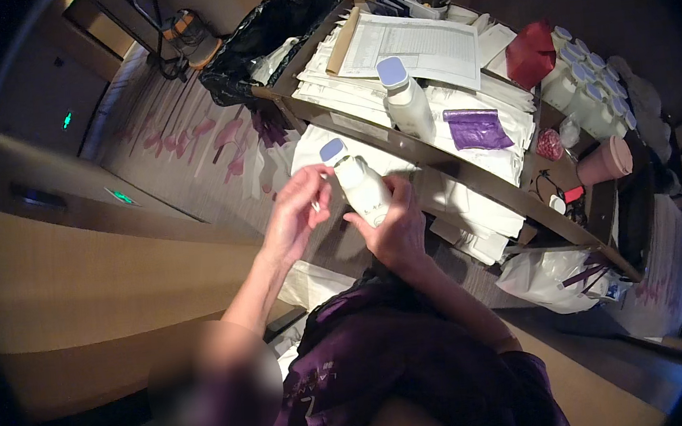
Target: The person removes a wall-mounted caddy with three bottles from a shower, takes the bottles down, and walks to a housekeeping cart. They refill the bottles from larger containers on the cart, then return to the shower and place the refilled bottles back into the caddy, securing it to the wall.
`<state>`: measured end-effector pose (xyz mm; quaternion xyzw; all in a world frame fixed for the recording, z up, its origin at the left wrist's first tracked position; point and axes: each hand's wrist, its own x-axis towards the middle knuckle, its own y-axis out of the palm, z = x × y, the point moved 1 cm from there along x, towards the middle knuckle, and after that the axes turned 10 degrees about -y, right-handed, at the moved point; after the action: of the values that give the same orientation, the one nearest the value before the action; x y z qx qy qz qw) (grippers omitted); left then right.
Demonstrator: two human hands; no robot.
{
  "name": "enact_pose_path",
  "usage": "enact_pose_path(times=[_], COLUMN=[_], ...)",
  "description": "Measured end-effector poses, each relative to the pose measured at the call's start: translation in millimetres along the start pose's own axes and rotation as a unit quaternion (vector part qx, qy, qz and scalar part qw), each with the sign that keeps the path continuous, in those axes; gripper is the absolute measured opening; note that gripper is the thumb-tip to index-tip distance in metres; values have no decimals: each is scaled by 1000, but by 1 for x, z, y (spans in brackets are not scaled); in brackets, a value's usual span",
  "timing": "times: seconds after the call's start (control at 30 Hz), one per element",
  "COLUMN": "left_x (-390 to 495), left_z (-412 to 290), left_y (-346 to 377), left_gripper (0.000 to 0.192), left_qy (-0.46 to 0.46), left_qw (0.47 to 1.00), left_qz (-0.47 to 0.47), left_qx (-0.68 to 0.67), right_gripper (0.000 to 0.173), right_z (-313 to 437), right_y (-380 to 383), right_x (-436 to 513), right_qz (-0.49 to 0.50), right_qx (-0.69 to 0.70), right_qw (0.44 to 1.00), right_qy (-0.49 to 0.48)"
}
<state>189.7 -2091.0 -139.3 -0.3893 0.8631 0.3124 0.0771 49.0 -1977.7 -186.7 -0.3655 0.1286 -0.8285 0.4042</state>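
Observation:
My right hand (pixel 400 223) grips a white bottle (pixel 363 190) with a blue-grey cap around its lower part. The bottle tilts, its cap toward the upper left. My left hand (pixel 303 201) is at the cap end, its fingertips by the bottle's neck; a small white thing shows between its curled fingers, and I cannot tell what it is. A second bottle of the same kind (pixel 411 109) stands on the cart's top, on folded white linen (pixel 343 100). To its right lies a purple plastic roll (pixel 476 129), and behind it a printed sheet (pixel 411 45).
Several more capped bottles (pixel 586 91), a red packet (pixel 531 55) and a pink cup (pixel 604 162) fill the cart's right end. A black bin bag (pixel 276 30) hangs at its left end. A plastic bag (pixel 548 283) hangs low right. A vacuum cleaner (pixel 192 37) stands beyond; a wooden door (pixel 107 258) is at left.

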Motion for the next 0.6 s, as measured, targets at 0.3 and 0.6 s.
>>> enact_pose_path(times=[0.3, 0.6], left_x=[10, -20], left_z=[47, 72], left_y=[-5, -24], left_gripper=[39, 45], left_qy=[135, 21], left_qw=[941, 992], left_qz=[-34, -121], left_qx=[308, -39], right_gripper=[65, 79], right_z=[9, 19], right_y=[16, -16], right_x=[-10, -1], right_qz=[97, 197], right_qx=[18, 125], right_qw=[994, 964], right_qy=[36, -130])
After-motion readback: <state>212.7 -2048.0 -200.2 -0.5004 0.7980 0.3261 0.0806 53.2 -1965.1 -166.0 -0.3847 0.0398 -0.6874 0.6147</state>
